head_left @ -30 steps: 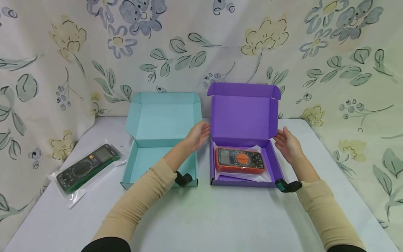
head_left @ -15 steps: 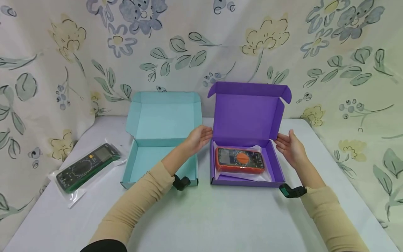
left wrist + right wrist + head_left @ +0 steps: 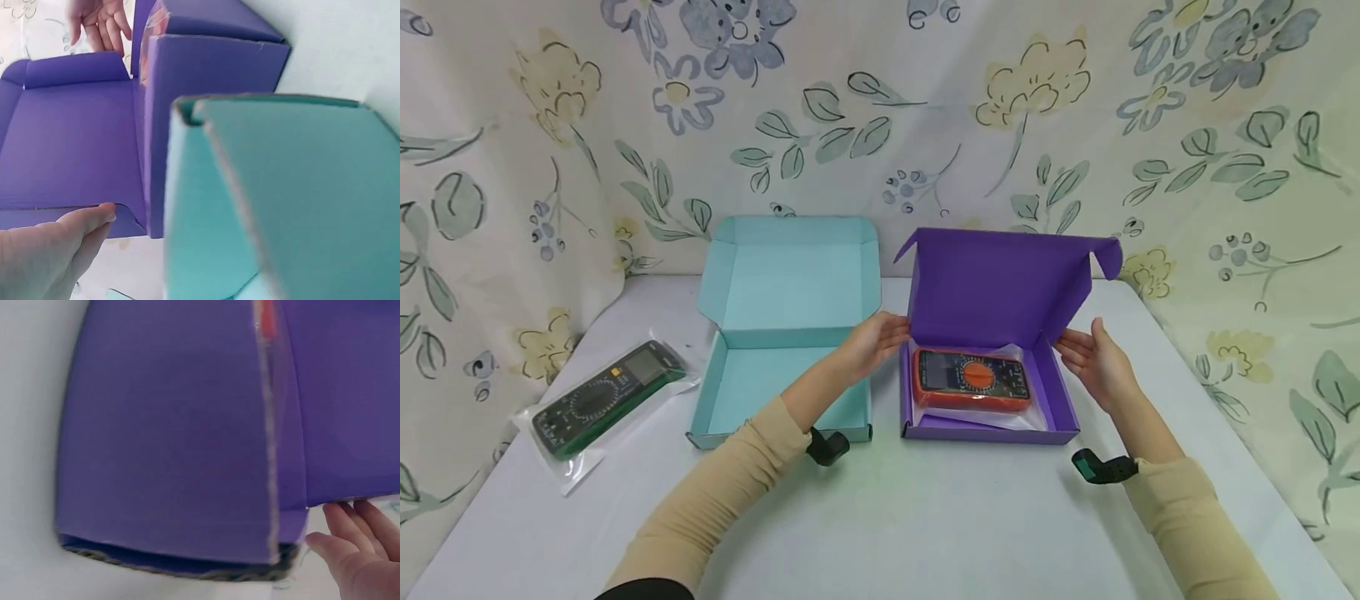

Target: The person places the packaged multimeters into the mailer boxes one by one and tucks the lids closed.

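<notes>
The purple box (image 3: 992, 435) stands with its lid (image 3: 992, 283) up and leaning forward. In its tray lies an orange multimeter (image 3: 973, 380) in a clear plastic bag. My left hand (image 3: 874, 343), fingers fairly straight, touches the lid's left side flap (image 3: 119, 220). On the other side, my right hand (image 3: 1097, 367) has its fingertips at the lid's right edge near the hinge; in the right wrist view these fingers (image 3: 350, 531) are extended and partly hidden behind the lid. Neither hand grips anything.
To the left stands a light blue box (image 3: 707, 392) with its lid raised, and my left forearm crosses over it. A green multimeter (image 3: 610, 400) in a clear bag lies farther left on the white table (image 3: 940, 525). A floral curtain (image 3: 880, 100) hangs behind.
The purple lid has tipped forward and down from nearly upright. Both hands have shifted slightly nearer to me along its sides, the right one also outward. The multimeters have not moved.
</notes>
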`<state>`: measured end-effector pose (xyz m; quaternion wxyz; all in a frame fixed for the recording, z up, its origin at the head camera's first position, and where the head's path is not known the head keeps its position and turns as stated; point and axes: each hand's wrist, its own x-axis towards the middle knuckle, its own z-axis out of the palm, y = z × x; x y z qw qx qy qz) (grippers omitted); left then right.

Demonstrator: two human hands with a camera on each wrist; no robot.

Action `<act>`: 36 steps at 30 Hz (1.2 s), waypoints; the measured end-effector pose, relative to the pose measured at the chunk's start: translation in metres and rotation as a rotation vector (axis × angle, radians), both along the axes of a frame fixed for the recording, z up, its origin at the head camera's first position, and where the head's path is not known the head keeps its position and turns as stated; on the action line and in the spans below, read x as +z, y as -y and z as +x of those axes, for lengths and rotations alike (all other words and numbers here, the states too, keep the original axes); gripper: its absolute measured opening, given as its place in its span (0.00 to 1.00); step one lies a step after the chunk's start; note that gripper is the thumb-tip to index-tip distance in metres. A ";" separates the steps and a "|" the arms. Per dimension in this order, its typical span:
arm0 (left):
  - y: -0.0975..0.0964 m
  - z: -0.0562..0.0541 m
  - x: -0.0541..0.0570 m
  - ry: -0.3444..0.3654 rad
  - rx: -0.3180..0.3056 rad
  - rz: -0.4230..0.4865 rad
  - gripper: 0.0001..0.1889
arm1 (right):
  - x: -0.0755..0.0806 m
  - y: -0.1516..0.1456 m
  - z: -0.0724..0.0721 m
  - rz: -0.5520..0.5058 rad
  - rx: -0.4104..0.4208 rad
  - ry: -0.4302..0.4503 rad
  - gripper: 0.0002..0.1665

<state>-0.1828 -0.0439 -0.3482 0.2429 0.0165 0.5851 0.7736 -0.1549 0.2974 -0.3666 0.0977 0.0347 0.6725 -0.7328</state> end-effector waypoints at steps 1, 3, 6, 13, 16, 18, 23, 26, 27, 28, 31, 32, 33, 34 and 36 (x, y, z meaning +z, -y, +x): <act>0.000 0.001 -0.001 -0.002 -0.006 0.001 0.28 | -0.001 0.000 0.001 0.008 0.002 0.003 0.51; 0.001 0.002 -0.003 -0.010 -0.018 0.001 0.28 | -0.003 -0.001 0.001 0.031 0.016 0.001 0.52; 0.001 0.004 -0.006 -0.009 -0.022 -0.001 0.28 | -0.005 0.000 0.002 0.025 0.020 0.003 0.52; 0.000 0.006 -0.013 0.025 -0.022 -0.004 0.28 | -0.014 -0.004 0.005 -0.054 0.038 -0.079 0.42; -0.001 0.006 -0.014 0.029 -0.027 -0.003 0.29 | -0.014 -0.003 0.006 -0.031 0.046 -0.085 0.44; -0.002 0.005 -0.014 0.030 -0.029 0.001 0.30 | -0.013 -0.002 0.004 0.011 0.056 -0.075 0.50; -0.003 0.002 -0.011 0.039 -0.025 0.012 0.31 | -0.012 0.001 0.000 0.005 0.086 -0.066 0.50; -0.002 0.001 -0.011 0.053 -0.017 0.025 0.31 | -0.012 0.001 0.000 0.014 0.092 -0.064 0.50; -0.001 0.001 -0.011 0.060 -0.015 0.031 0.31 | -0.012 0.001 0.000 0.022 0.092 -0.064 0.51; 0.000 0.001 -0.011 0.067 -0.010 0.035 0.31 | -0.011 0.000 0.001 0.032 0.090 -0.063 0.51; 0.002 0.001 -0.013 0.074 -0.006 0.042 0.31 | -0.009 -0.001 0.003 0.067 0.084 -0.063 0.53; 0.002 0.001 -0.013 0.075 -0.009 0.043 0.31 | -0.009 -0.002 0.003 0.076 0.080 -0.063 0.54; 0.002 0.001 -0.014 0.073 -0.014 0.041 0.31 | -0.009 -0.003 0.004 0.079 0.075 -0.062 0.54; 0.002 0.001 -0.014 0.070 -0.021 0.037 0.31 | -0.009 -0.003 0.004 0.087 0.068 -0.061 0.55; 0.003 0.001 -0.015 0.062 -0.036 0.034 0.31 | -0.009 -0.004 0.005 0.100 0.056 -0.060 0.55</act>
